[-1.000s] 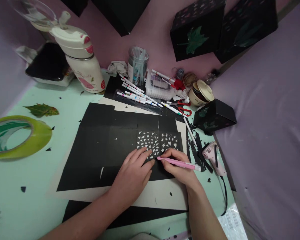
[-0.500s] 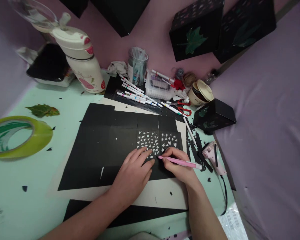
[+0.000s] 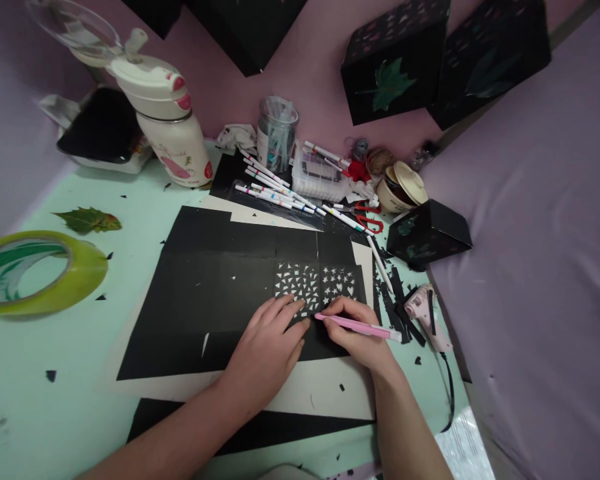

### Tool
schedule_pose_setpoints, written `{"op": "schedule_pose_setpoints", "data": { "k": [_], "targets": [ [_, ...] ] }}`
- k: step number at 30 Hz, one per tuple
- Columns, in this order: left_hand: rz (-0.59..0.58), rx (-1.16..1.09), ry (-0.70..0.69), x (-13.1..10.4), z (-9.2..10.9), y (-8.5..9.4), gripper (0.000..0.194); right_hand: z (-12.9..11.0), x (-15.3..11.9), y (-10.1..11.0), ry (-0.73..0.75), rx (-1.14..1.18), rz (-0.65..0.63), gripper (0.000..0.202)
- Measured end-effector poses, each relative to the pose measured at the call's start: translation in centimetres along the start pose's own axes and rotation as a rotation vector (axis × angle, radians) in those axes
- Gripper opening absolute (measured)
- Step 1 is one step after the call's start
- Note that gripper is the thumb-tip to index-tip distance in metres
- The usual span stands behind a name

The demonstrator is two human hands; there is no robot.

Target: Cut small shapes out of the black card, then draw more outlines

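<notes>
Black card (image 3: 190, 287) lies over white sheets (image 3: 305, 393), with small triangles and stars cut through its right part. My left hand (image 3: 273, 333) rests flat on the card, fingers spread, at the lower edge of the triangle cutouts (image 3: 297, 280). A slim pink pen-like tool (image 3: 360, 325) is gripped in my right hand (image 3: 355, 327). Its tip meets the card just right of my left fingertips, below the star cutouts (image 3: 337, 280). The tip itself is too small to make out.
Yellow-green tape roll (image 3: 87, 273) and a leaf (image 3: 87, 220) lie at left. A bottle (image 3: 175, 147), markers (image 3: 280, 193), a clear jar (image 3: 277, 133) and red-handled scissors (image 3: 370, 220) stand or lie behind. At right are a black box (image 3: 430, 233) and a pink glue gun (image 3: 427, 317).
The tool's tip and my right hand have shifted very slightly left. My left hand stays in place on the card. The whole view has moved a little.
</notes>
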State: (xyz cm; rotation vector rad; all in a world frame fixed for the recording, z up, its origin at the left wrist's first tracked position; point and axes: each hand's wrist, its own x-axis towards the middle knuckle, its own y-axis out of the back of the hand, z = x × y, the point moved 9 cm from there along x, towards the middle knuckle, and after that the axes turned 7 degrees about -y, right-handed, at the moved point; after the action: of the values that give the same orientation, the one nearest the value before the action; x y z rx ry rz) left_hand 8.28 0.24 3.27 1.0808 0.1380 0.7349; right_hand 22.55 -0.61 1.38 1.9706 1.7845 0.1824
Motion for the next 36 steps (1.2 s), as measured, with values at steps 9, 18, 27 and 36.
{"op": "schedule_pose_setpoints", "data": {
  "k": [9, 18, 27, 36],
  "targets": [
    [0.001, 0.0, -0.01, 0.05, 0.04, -0.05, 0.027, 0.03, 0.09, -0.17, -0.013, -0.017, -0.012, 0.005],
    [0.002, -0.007, -0.011, -0.15, -0.02, -0.22, 0.027, 0.02, 0.21, 0.21, -0.017, -0.04, 0.025, 0.007],
    [0.029, -0.003, -0.013, -0.13, -0.05, -0.1, 0.027, 0.17, 0.09, 0.19, -0.014, -0.018, 0.018, 0.006],
    [0.009, -0.003, -0.009, -0.07, -0.01, -0.09, 0.027, -0.19, -0.01, 0.0, -0.005, -0.026, 0.008, 0.005]
  ]
}}
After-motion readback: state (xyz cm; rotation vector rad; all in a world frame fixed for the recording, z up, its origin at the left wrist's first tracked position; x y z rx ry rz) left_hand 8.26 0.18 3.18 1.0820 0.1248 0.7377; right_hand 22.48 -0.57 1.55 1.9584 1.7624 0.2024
